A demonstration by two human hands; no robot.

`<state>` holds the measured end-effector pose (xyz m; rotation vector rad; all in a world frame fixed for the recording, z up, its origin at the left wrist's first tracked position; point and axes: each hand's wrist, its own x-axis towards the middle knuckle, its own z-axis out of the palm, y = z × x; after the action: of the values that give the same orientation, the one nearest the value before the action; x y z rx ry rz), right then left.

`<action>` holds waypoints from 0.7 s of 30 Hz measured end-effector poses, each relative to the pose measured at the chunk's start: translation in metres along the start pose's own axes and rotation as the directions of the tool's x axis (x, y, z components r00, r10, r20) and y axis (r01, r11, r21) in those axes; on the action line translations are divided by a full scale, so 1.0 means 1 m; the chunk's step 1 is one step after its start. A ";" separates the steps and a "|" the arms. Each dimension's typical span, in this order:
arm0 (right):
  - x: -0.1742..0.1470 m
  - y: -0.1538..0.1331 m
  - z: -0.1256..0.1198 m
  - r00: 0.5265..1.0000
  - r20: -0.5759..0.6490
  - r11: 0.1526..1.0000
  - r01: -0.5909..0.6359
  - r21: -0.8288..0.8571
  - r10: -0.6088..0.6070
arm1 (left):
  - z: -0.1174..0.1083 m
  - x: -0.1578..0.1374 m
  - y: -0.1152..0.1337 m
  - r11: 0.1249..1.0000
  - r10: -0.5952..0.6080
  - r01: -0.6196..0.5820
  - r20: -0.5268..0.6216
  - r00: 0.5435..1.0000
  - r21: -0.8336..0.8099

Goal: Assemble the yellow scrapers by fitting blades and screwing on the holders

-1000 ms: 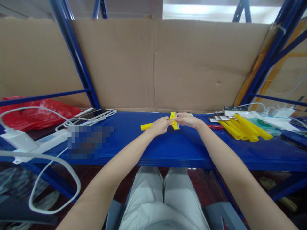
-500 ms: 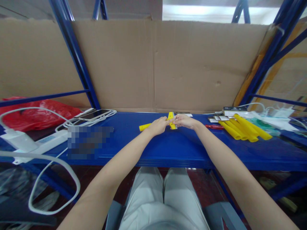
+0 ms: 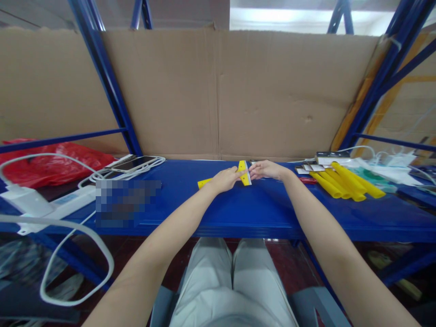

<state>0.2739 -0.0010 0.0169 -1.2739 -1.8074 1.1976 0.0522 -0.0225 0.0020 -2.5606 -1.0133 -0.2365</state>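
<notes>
My left hand is closed around the handle of a yellow scraper, holding it over the blue table. The handle's rounded end sticks out to the left of the hand. At the right, the wide yellow head ends in a pale, straight blade edge. My right hand is just right of that edge, fingers stretched out and a little apart. Its fingertips are very close to the blade; whether they touch it I cannot tell. Behind the right hand, a small dark and white packet is partly hidden.
Several yellow tubular handles lie at the right beside a red tool, small packets and a black and white box. To the left are a power strip, white cables, a phone and a red plastic bag. Cardboard stands behind.
My right hand has drawn back slightly to the right from the scraper head, and its fingers have spread. The left hand keeps its hold, with the head a little more tilted.
</notes>
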 end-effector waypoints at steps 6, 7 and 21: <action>-0.001 0.025 -0.041 0.869 -0.488 0.731 -0.284 -0.620 -0.077 | -0.005 -0.001 0.003 1.000 0.003 -0.004 0.026 1.000 0.028; -0.002 0.029 -0.043 0.864 -0.501 0.675 -0.334 -0.658 -0.060 | -0.005 -0.001 0.003 1.000 0.003 -0.004 0.028 1.000 0.028; 0.007 0.037 -0.031 0.866 -0.499 0.479 -0.457 -0.750 0.045 | -0.004 -0.001 0.006 1.000 -0.007 0.006 0.056 0.998 0.009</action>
<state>0.3118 0.0203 -0.0048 -2.2216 -1.9336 -0.0333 0.0555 -0.0289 0.0039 -2.5699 -1.0405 -0.1621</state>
